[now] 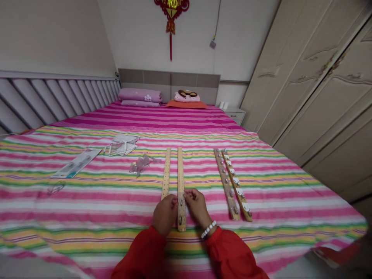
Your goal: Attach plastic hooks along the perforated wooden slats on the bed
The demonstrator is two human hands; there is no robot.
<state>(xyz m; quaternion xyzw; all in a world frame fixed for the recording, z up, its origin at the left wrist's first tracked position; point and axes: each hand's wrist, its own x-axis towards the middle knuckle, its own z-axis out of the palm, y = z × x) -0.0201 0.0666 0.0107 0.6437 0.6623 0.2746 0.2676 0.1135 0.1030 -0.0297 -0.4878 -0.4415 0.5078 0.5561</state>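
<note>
A pale wooden strip with small holes lies lengthwise in front of me on the bed. Its near end bears two metal hooks, the upper hook sitting on what looks like a clear backing. My left hand is closed, its thumb and forefinger at the strip's left edge. On the opposite edge, my right hand pinches beside the upper hook. Whether a thin film is between the fingertips is too small to tell. Another perforated wooden strip lies just left, its near end hidden behind my left hand.
To the right lie a strip with metal hooks and a strip with white-backed hooks. Leftward are a heap of clear hook pieces, white packaging, a flat clear package and a thin coil. The striped sheet has slight wrinkles.
</note>
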